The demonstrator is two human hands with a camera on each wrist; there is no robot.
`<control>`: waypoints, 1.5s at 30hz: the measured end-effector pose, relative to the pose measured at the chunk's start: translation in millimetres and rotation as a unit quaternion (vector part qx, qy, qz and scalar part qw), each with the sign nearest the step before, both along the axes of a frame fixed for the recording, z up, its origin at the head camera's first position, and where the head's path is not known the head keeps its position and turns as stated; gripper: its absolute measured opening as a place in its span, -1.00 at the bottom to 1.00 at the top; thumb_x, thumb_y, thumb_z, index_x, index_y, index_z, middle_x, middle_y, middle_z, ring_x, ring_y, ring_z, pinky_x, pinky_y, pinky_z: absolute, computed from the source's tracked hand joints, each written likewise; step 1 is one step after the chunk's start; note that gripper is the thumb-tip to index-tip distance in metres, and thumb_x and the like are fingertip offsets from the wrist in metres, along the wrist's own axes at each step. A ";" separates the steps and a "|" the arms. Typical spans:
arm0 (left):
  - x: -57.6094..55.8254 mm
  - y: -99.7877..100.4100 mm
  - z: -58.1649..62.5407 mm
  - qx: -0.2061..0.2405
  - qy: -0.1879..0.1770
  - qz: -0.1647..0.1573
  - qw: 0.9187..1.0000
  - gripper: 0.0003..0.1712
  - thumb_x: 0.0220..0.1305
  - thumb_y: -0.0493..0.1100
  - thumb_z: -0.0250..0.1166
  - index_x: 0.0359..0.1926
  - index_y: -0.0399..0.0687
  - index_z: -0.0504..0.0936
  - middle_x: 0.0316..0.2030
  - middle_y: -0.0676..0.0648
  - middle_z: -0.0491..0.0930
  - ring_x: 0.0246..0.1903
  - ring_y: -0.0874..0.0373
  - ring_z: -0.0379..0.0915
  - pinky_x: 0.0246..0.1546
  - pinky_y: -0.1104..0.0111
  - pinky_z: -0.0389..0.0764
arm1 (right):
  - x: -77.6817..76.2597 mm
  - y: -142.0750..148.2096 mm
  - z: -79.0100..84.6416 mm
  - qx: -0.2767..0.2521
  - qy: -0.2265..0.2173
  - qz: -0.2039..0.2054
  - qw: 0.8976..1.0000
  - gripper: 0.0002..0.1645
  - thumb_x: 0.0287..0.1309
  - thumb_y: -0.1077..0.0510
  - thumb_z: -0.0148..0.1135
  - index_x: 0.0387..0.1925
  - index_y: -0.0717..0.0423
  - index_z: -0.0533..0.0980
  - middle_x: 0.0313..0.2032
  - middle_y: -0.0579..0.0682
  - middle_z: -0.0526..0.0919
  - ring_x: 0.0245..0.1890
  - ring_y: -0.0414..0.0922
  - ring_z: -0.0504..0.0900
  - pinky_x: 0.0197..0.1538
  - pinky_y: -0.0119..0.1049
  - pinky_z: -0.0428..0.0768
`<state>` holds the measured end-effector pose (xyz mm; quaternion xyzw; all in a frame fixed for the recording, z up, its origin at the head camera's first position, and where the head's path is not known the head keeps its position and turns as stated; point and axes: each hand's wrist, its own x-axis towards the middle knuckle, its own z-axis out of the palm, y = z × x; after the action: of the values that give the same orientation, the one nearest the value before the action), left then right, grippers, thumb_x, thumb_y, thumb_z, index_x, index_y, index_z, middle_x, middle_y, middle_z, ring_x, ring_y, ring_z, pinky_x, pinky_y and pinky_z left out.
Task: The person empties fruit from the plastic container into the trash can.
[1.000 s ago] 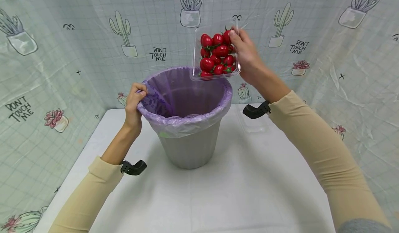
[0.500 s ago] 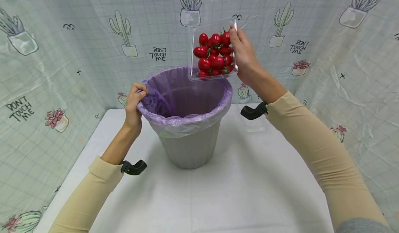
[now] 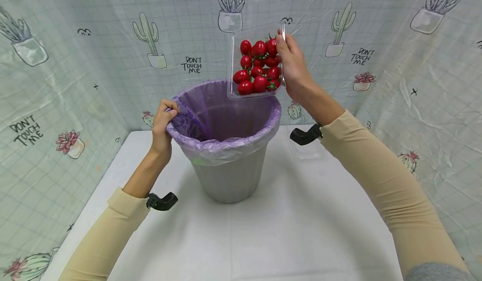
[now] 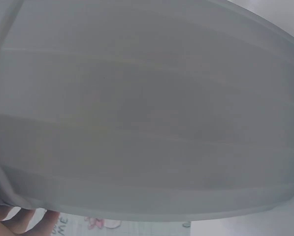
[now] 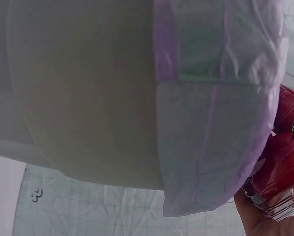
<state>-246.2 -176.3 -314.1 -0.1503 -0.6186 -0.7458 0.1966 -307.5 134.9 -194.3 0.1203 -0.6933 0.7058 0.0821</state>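
A grey trash bin (image 3: pixel 229 182) stands upright on the white table, lined with a purple plastic bag (image 3: pixel 226 153) folded over its rim. My left hand (image 3: pixel 162 124) grips the bin's left rim, thumb outside the fold of the bag. Over the far right part of the bin's mouth, my right hand (image 3: pixel 295 67) holds a clear plastic tray (image 3: pixel 234 90) by its right side. The tray is tipped steeply, its open face toward me. Several red cherry tomatoes (image 3: pixel 260 83) with green stems lie in it. In the right wrist view, tomatoes (image 5: pixel 279 162) show beside the bag's edge.
A clear plastic lid or tray (image 3: pixel 308 151) lies on the table (image 3: pixel 282 231) to the right of the bin, partly behind the right wrist's camera mount (image 3: pixel 305 135). A cactus-printed curtain (image 3: pixel 180 30) closes off the back and sides.
My right hand has moved the tray slightly left. Tomatoes inside have shifted, some sliding lower toward the tray's bottom edge. My left hand and the bin stay put.
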 end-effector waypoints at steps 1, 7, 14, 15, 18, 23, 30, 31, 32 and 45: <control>0.0 0.0 0.0 0.000 0.000 0.000 1.000 -0.84 0.26 -0.15 -0.04 -0.33 0.15 0.48 -0.31 0.08 0.36 -0.39 0.25 0.26 -0.40 0.47 0.31 | 0.1 -0.1 -0.3 0.005 0.004 -0.002 1.000 -0.31 0.59 -0.19 -0.16 0.63 -0.26 0.05 0.62 -0.25 0.05 0.60 -0.29 0.03 0.64 -0.08 0.03; -1.5 -0.7 -1.2 -0.003 0.001 0.002 1.000 -0.84 0.26 -0.14 -0.04 -0.33 0.15 0.48 -0.31 0.09 0.37 -0.38 0.24 0.26 -0.40 0.46 0.31 | 0.4 -0.5 -1.2 0.030 0.025 -0.013 0.999 -0.31 0.60 -0.18 -0.19 0.63 -0.24 0.04 0.63 -0.21 0.03 0.60 -0.25 0.06 0.64 -0.15 0.01; -4.5 -2.5 -3.6 -0.002 0.004 0.003 1.000 -0.85 0.27 -0.13 -0.03 -0.33 0.13 0.48 -0.30 0.09 0.38 -0.35 0.23 0.26 -0.35 0.43 0.30 | -0.9 -1.0 -3.3 0.041 0.041 -0.017 0.998 -0.31 0.60 -0.17 -0.20 0.64 -0.21 0.03 0.63 -0.18 0.03 0.59 -0.25 0.08 0.57 -0.32 0.12; -4.6 -2.6 -3.8 -0.003 0.004 0.003 1.000 -0.85 0.27 -0.12 -0.03 -0.33 0.13 0.48 -0.30 0.09 0.38 -0.34 0.23 0.26 -0.35 0.43 0.30 | -1.3 -1.0 -3.9 0.042 0.043 -0.019 0.998 -0.31 0.60 -0.17 -0.20 0.64 -0.21 0.04 0.63 -0.18 0.04 0.58 -0.24 0.11 0.44 -0.38 0.27; -4.1 -2.2 -3.2 -0.003 0.005 0.002 1.000 -0.85 0.27 -0.13 -0.03 -0.33 0.13 0.48 -0.30 0.09 0.38 -0.35 0.23 0.26 -0.36 0.44 0.31 | -1.7 -0.4 -4.8 0.042 0.047 -0.021 0.998 -0.32 0.61 -0.16 -0.20 0.63 -0.23 0.05 0.63 -0.19 0.05 0.57 -0.28 0.10 0.41 -0.42 0.29; -2.2 -1.5 -1.9 -0.003 0.004 0.002 1.000 -0.85 0.26 -0.13 -0.03 -0.33 0.15 0.48 -0.30 0.09 0.37 -0.35 0.22 0.26 -0.36 0.44 0.31 | -0.8 -0.8 -5.5 0.031 0.048 -0.019 0.998 -0.34 0.61 -0.15 -0.19 0.62 -0.27 0.07 0.62 -0.19 0.08 0.50 -0.27 0.20 0.04 -0.45 0.54; -3.1 -1.3 -2.7 -0.003 0.003 0.004 1.000 -0.85 0.27 -0.13 -0.04 -0.33 0.14 0.48 -0.30 0.09 0.37 -0.36 0.23 0.26 -0.37 0.44 0.31 | -0.5 -2.5 -5.5 0.036 0.055 -0.026 0.998 -0.36 0.61 -0.15 -0.18 0.61 -0.29 0.10 0.61 -0.20 0.10 0.58 -0.27 0.13 0.56 0.02 0.25; -3.4 -1.5 -3.1 -0.002 0.004 0.004 1.000 -0.85 0.27 -0.13 -0.04 -0.33 0.14 0.48 -0.31 0.09 0.37 -0.36 0.23 0.26 -0.37 0.44 0.30 | -0.8 -2.7 -5.7 0.040 0.059 -0.026 0.997 -0.35 0.61 -0.14 -0.19 0.61 -0.27 0.10 0.62 -0.20 0.10 0.58 -0.27 0.11 0.57 -0.02 0.23; -3.5 -1.5 -3.3 -0.002 0.004 0.004 1.000 -0.85 0.27 -0.13 -0.03 -0.33 0.14 0.48 -0.31 0.08 0.37 -0.36 0.24 0.26 -0.37 0.44 0.30 | -1.1 -2.9 -5.9 0.044 0.063 -0.027 0.997 -0.35 0.61 -0.14 -0.19 0.62 -0.26 0.09 0.62 -0.21 0.09 0.59 -0.28 0.10 0.58 -0.07 0.22; -2.6 -1.3 -2.5 0.001 0.006 0.003 1.000 -0.85 0.28 -0.13 -0.03 -0.33 0.10 0.48 -0.31 0.08 0.38 -0.35 0.23 0.27 -0.36 0.42 0.31 | -0.1 -5.6 -4.9 0.070 0.085 -0.040 0.993 -0.36 0.61 -0.12 -0.18 0.61 -0.21 0.12 0.61 -0.19 0.12 0.57 -0.31 0.10 0.58 -0.33 0.15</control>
<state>-248.8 -177.7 -316.6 -0.1531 -0.6170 -0.7449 0.2024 -307.6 129.3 -199.2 0.1571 -0.7355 0.6393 0.1602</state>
